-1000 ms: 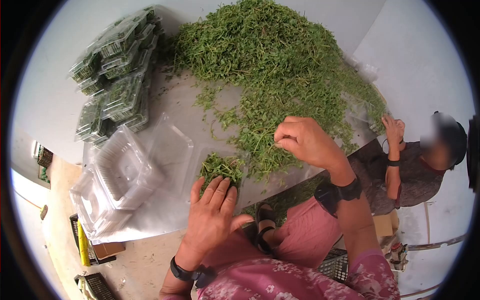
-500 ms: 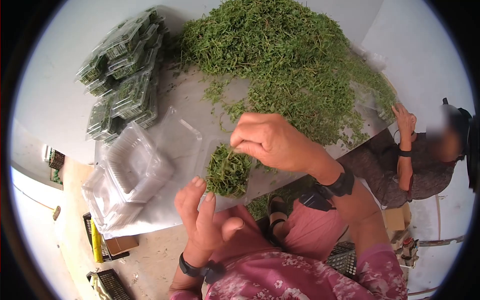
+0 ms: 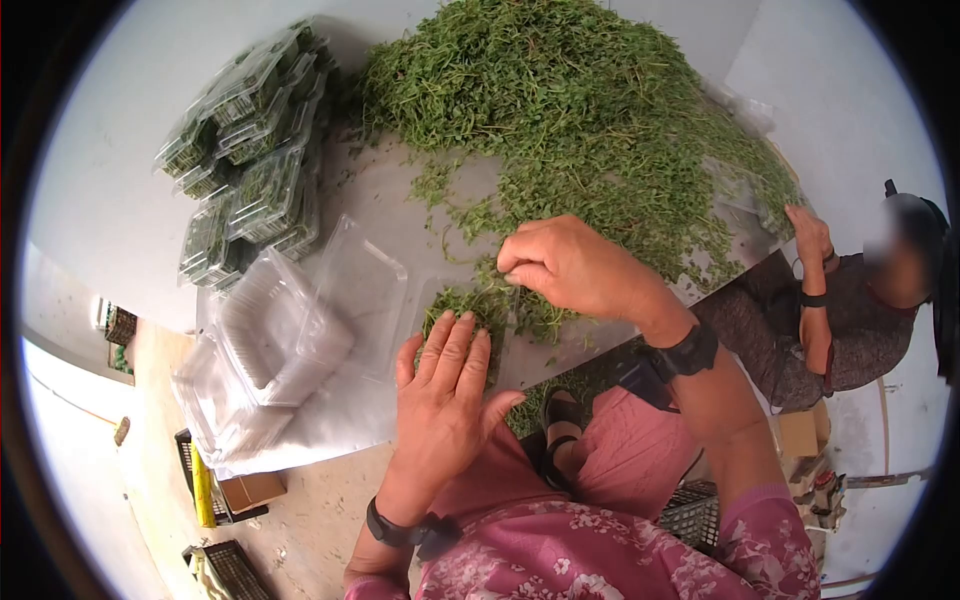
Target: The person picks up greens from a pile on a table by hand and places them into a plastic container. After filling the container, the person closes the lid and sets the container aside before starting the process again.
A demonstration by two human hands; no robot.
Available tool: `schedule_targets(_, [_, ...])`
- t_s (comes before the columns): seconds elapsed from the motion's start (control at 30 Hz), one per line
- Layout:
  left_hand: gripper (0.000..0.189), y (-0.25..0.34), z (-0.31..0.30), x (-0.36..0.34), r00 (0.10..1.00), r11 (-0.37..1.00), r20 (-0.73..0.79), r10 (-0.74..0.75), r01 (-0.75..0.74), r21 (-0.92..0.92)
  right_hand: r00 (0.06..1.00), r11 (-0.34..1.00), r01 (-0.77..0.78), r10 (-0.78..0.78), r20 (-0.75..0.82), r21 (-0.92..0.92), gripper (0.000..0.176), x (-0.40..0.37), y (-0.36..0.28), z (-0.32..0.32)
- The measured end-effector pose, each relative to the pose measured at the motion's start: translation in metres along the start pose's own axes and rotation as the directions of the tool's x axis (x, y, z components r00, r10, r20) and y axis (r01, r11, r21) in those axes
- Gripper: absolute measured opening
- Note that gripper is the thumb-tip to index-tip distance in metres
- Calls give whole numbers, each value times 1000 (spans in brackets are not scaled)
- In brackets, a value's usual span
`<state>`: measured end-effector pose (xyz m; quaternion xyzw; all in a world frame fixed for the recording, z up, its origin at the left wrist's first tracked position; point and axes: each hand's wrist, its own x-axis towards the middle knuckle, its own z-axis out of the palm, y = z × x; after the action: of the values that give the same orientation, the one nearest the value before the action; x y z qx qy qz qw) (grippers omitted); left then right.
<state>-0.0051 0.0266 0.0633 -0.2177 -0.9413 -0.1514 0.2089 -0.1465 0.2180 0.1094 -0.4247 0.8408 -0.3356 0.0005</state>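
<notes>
My left hand (image 3: 450, 385) lies with its fingers stretched out on the leafy greens (image 3: 462, 300) in a clear plastic box, whose lid (image 3: 362, 268) is folded back to the left. Much of that box is hidden under the hand. Just to the right and above, my right hand (image 3: 580, 268) is closed in a pinch on a few green sprigs (image 3: 490, 275) by the edge of the same greens. Some loose leaves (image 3: 545, 318) lie on the table below the right hand.
A large heap of greens (image 3: 540, 90) covers the back of the table. Filled clear boxes (image 3: 250, 150) are stacked at the back left, empty nested ones (image 3: 265, 330) at the front left. Another person (image 3: 850, 300) sits at the right. Black crates (image 3: 225, 570) stand on the floor.
My left hand has moved up and right, from beside the box onto the greens in it. My right hand has shifted right, away from the middle of the box, still pinched.
</notes>
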Motion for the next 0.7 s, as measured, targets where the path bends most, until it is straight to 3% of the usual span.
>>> schedule_targets(0.1, [67,-5,11,-2,996,999,87,-3,6,-34,998,998,-60,60,-35,-12,9,0,3,-8])
schedule_targets(0.17, [62,-3,10,-1,999,998,43,-2,5,-58,995,996,-91,92,-41,23,9,-1,7,-8])
schedule_targets(0.27, [49,0,10,-2,995,993,-80,-54,45,-105,996,994,88,-88,-13,71,8,0,-2,6])
schedule_targets(0.4, [33,1,8,1,971,974,-123,-203,188,-126,985,995,102,-104,140,25,14,1,-12,31])
schedule_targets(0.5, [23,-3,8,5,975,976,-82,-206,198,-95,974,996,67,-53,219,-56,17,5,-15,36])
schedule_targets(0.7, [20,-7,13,6,965,980,-171,-201,195,-49,973,986,153,-139,186,-64,22,4,-9,44])
